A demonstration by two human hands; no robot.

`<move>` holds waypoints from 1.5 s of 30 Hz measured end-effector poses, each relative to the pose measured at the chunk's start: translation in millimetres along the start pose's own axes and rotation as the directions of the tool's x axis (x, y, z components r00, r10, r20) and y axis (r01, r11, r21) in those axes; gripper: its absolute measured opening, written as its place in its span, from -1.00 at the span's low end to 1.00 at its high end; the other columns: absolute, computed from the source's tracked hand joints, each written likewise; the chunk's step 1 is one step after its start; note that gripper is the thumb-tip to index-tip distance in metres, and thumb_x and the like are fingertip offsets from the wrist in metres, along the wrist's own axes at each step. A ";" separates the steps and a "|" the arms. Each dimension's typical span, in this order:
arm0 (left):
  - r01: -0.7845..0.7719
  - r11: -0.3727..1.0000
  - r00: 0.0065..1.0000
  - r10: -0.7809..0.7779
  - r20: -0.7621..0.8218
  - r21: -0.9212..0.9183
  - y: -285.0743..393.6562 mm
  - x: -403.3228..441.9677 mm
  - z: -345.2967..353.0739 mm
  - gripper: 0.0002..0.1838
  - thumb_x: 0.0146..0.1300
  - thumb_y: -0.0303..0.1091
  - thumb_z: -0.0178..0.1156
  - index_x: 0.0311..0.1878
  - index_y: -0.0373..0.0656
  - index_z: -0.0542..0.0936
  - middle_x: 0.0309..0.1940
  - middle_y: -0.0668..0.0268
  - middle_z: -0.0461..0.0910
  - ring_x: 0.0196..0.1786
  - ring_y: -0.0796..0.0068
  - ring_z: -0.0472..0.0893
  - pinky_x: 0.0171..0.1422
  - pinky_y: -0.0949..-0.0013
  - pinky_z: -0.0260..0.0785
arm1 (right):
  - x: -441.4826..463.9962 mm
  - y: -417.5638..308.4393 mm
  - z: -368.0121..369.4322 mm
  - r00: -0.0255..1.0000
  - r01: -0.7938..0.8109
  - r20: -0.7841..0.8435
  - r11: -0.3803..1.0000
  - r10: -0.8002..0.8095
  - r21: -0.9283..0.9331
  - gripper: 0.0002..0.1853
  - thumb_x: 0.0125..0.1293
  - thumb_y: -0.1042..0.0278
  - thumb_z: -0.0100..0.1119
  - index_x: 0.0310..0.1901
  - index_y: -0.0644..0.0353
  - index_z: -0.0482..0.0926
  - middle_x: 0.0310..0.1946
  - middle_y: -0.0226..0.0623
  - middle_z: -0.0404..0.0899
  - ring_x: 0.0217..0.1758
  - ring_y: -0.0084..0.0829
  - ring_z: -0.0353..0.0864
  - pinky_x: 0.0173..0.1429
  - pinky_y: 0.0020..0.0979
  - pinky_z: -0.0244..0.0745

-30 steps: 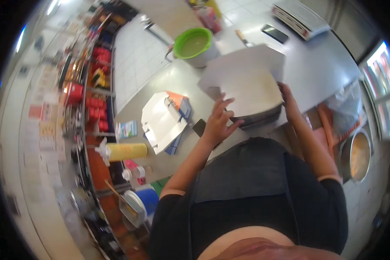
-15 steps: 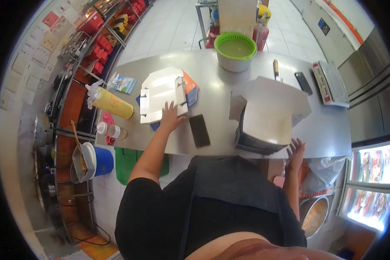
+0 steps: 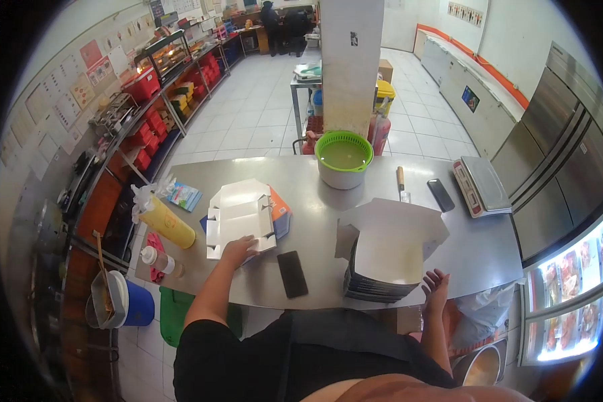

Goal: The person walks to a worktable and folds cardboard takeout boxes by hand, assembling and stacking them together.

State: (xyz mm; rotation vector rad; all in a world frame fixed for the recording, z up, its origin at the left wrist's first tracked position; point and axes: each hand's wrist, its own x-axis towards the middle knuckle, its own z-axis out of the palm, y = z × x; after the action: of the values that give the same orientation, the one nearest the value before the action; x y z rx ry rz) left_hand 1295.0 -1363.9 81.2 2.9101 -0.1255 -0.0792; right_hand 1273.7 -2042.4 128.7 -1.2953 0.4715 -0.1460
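Observation:
My left hand (image 3: 240, 250) rests on the near edge of an unfolded white cardboard box (image 3: 242, 211), its fingers loosely bent and apart. Under that box lie blue and orange printed cartons (image 3: 281, 207), mostly covered. My right hand (image 3: 436, 287) hovers at the table's front edge, palm up, fingers loosely curled and holding nothing. Just left of it is a stack of flat dark-sided cardboard boxes (image 3: 380, 289); the top one stands with its white inside and flaps raised. A dark flat phone-like slab (image 3: 292, 274) lies between the two piles.
On the steel table (image 3: 301, 181) are a green colander in a pale bucket (image 3: 342, 161), a wooden-handled knife (image 3: 400, 179), a phone (image 3: 440, 195), a scale (image 3: 481, 187), a yellow bag-topped container (image 3: 169, 223) and a squeeze bottle (image 3: 161, 260). A pillar (image 3: 350, 74) stands behind.
The camera view has tilted up, showing more of the room. My left hand's fingers have come off the box's middle to its near edge. My right hand has turned palm up.

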 end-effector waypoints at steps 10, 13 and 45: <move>-0.009 0.999 1.000 0.010 0.019 -0.030 4.5 6.5 -22.8 -0.66 0.53 -0.14 0.08 0.21 -0.02 0.67 0.11 0.07 0.73 0.15 0.01 0.72 0.26 0.00 0.55 | -8.1 0.6 -13.6 0.998 -0.015 -0.058 0.996 0.020 0.085 -0.32 0.68 -0.32 -0.30 0.33 0.16 0.47 0.14 -0.17 0.63 0.18 -0.24 0.60 0.29 -0.15 0.44; 0.026 0.996 0.998 -0.030 0.048 0.085 3.9 16.6 -26.3 -0.67 0.50 -0.32 -0.04 0.16 -0.06 0.65 0.03 -0.01 0.74 0.09 -0.05 0.73 0.21 -0.06 0.56 | -2.5 -4.8 -21.0 0.997 0.031 -0.071 0.993 -0.023 0.114 -0.35 0.69 -0.29 -0.27 0.32 0.15 0.48 0.12 -0.19 0.63 0.17 -0.25 0.60 0.26 -0.16 0.44; 0.141 0.954 0.990 -0.143 0.011 -0.264 80.7 34.5 -14.3 -0.54 0.38 0.00 0.34 0.31 0.19 0.66 0.13 0.25 0.63 0.08 0.21 0.69 0.25 0.16 0.55 | -9.3 -68.4 -30.6 0.982 0.175 -0.090 0.979 -0.166 0.102 -0.44 0.71 -0.18 -0.19 0.35 0.14 0.47 0.11 -0.25 0.61 0.16 -0.32 0.55 0.28 -0.20 0.46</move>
State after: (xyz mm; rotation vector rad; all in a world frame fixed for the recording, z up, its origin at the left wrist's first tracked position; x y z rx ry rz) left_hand 1323.9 -1442.1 112.0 2.6476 0.0907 -0.0999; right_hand 1263.3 -2085.3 190.0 -1.2246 0.4152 -0.3654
